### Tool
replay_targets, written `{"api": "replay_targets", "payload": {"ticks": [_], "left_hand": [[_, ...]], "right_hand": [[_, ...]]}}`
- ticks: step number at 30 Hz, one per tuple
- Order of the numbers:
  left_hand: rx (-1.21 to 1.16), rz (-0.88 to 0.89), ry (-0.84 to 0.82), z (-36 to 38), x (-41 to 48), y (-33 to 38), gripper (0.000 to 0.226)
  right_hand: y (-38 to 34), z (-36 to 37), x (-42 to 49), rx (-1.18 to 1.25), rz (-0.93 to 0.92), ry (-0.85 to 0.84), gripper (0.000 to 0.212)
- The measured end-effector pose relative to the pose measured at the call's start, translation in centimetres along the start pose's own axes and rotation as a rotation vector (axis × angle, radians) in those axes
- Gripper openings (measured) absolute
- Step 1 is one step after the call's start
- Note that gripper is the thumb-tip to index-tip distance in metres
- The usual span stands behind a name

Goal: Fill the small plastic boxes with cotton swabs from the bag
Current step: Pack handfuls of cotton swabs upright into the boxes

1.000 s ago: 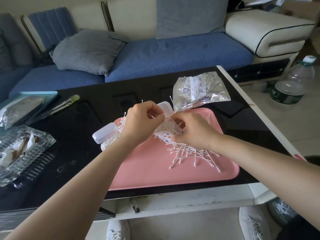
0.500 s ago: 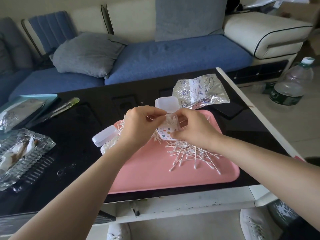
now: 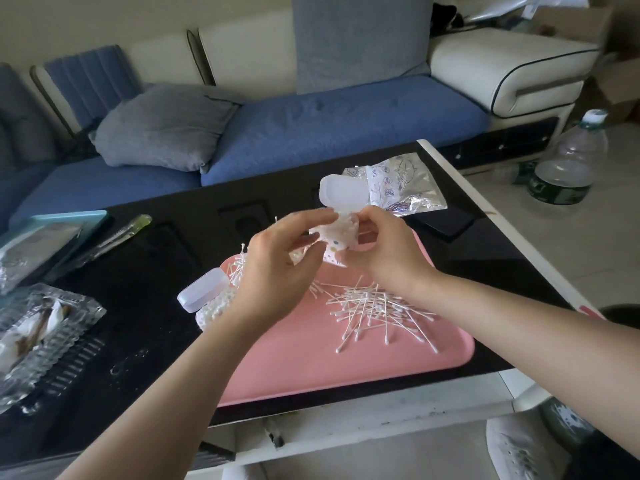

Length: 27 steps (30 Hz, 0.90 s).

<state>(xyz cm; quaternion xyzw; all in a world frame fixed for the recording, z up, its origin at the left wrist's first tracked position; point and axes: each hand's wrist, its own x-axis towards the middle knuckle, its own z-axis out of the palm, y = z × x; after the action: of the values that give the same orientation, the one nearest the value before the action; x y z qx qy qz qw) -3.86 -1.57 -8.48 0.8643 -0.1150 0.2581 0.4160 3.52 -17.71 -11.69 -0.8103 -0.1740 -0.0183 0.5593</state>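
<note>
Raised since a second ago: your small plastic box [image 3: 337, 233], lid flipped up, packed with swabs, now above the far end of the pink tray [image 3: 346, 372]. Your left hand [image 3: 277, 261] pinches its left side; your right hand [image 3: 384, 251] curls round its right. Loose cotton swabs [image 3: 377, 306]: heaped on the tray. Second box [image 3: 207, 299], full, lid open: at the tray's left edge. Bag [image 3: 405, 188]: on the black table [image 3: 156, 265], just behind.
</note>
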Motion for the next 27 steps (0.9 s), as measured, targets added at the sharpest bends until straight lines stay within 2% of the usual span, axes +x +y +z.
{"api": "replay_targets", "payload": {"ticks": [2,4,8,10,13,15,16,19,23,27], "left_hand": [[0.119,0.026,0.122,-0.3,0.2,-0.7,0.043],[0.192,-0.038,0.131,-0.6,0.4,-1.7,0.05],[0.185,-0.194,-0.165,-0.1,-0.5,-2.4,0.09],[0.173,-0.197,-0.186,0.5,-0.9,-2.1,0.091],[0.228,-0.233,-0.024,0.7,-0.5,-1.9,0.076],[0.316,-0.239,0.033,0.4,-0.2,-2.3,0.07],[0.377,-0.227,0.045,0.2,-0.1,-2.5,0.067],[0.552,-0.129,0.043,-0.1,-0.3,-3.4,0.063],[0.599,-0.012,-0.027,0.1,-0.4,-3.9,0.066],[0.573,0.051,-0.043,0.4,-0.6,-3.4,0.067]], "right_hand": [[-0.1,0.1,0.0,0.015,0.009,0.0,0.042],[-0.2,0.2,0.0,0.038,0.008,0.0,0.045],[-0.5,0.3,-0.5,0.128,-0.006,0.003,0.047],[-0.6,0.7,-0.9,0.134,0.003,-0.015,0.048],[-0.7,1.0,-1.5,0.178,-0.018,-0.109,0.049],[-0.6,1.0,-1.8,0.093,-0.091,-0.101,0.044],[-0.6,0.8,-2.1,0.022,-0.139,-0.045,0.038],[-0.8,0.0,-2.4,-0.185,-0.402,0.103,0.032],[-0.8,-0.8,-1.3,-0.391,-0.712,0.034,0.049],[-0.4,-0.6,-0.8,-0.478,-0.785,0.011,0.052]]}}
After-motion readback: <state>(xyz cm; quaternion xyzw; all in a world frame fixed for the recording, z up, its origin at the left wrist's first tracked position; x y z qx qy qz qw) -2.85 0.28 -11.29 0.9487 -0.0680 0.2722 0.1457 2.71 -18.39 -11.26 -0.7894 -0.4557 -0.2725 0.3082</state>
